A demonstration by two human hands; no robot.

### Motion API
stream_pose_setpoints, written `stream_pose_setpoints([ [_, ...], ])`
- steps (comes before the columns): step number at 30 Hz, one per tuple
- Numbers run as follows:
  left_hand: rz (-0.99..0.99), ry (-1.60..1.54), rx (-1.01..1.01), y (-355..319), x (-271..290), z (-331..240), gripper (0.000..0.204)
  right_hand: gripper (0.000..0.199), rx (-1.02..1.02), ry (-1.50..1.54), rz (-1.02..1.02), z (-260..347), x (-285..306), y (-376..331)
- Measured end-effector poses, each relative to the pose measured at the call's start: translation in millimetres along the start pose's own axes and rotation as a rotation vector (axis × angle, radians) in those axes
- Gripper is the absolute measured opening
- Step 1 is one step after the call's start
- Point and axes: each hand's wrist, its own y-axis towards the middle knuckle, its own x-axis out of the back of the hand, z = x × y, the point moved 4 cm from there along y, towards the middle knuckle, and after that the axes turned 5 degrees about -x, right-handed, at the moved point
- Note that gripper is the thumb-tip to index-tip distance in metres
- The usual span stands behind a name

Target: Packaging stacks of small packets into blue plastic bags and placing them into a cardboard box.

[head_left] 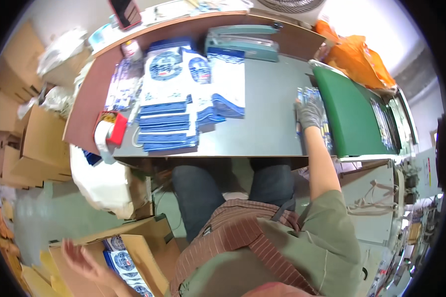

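Note:
My left hand [82,260], slightly blurred, hangs above an open cardboard box [146,257] at the lower left. Its fingers are apart and nothing shows in them. Inside the box stand blue-and-white printed packets [124,262] in a row. Over at the table's right side, my right hand [310,114] wears a grey glove and is closed over a bundle of slim, clear-wrapped sticks [326,129]; its fingertips are partly hidden among them. Flat blue-and-white printed bags [166,99] lie in overlapping stacks on the left half of the grey table [272,109].
A teal long-arm stapler [245,42] stands at the back. Right of my right hand is a green board [349,114], with an orange bag [359,57] behind it. A red tape dispenser [115,129] sits at the left edge. Cardboard boxes [47,141] crowd the left floor.

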Motion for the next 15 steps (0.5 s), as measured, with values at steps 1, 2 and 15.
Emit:
stream_pose_setpoints([
  [1,0.201,-0.131,-0.080,4,-42,-37,0.047,0.084,-0.112,0.024,0.050,-37,-2,5],
  [2,0.466,-0.305,-0.152,-1,-87,-64,0.048,0.086,-0.163,0.073,0.121,-52,0,3],
  [15,0.984,-0.416,-0.349,-224,-559,-324,0.077,0.085,-0.368,0.549,0.287,-65,-9,-1],
])
